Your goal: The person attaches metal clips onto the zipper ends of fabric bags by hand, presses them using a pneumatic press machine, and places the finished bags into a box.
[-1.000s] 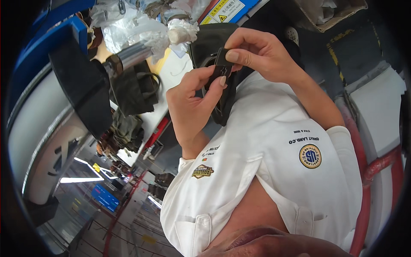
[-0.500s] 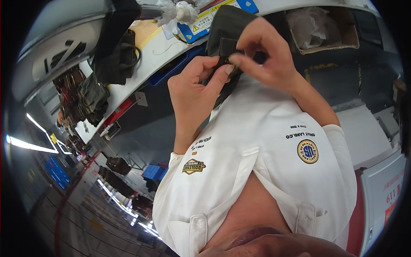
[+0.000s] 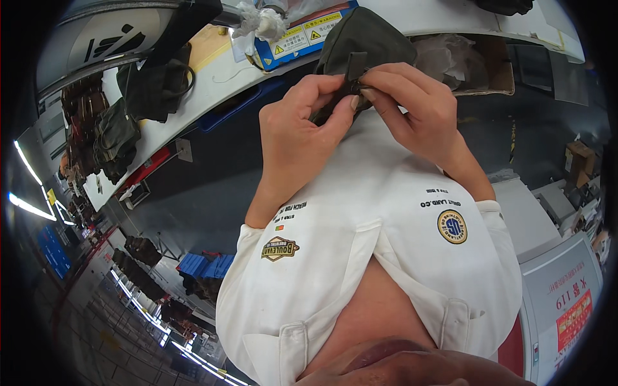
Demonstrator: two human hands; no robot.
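A dark olive fabric bag [image 3: 364, 38] is held in front of my chest, at the table's near edge. My left hand [image 3: 293, 132] is closed on the bag's near edge, thumb and forefinger pinching it beside a short dark strap tab [image 3: 356, 66] that sticks up. From the other side, my right hand [image 3: 418, 106] is closed in a pinch near the base of the tab, its thumb and forefinger almost meeting the left fingertips. A small metallic-looking piece shows between the fingertips, too small to make out. My fingers hide part of the bag's edge.
A sewing-machine-like white and black machine [image 3: 129, 35] stands at upper left. Dark bags [image 3: 154, 90] lie on the white table [image 3: 222, 74]. A blue warning-labelled box [image 3: 309, 35] sits behind. An open cardboard box [image 3: 499, 67] holds clear plastic. A pale cabinet [image 3: 560, 289] stands at right.
My right hand has come down from above the bag, its fingers closing into a pinch by the tab. The tab now stands more upright and narrow. The whole view has shifted slightly.
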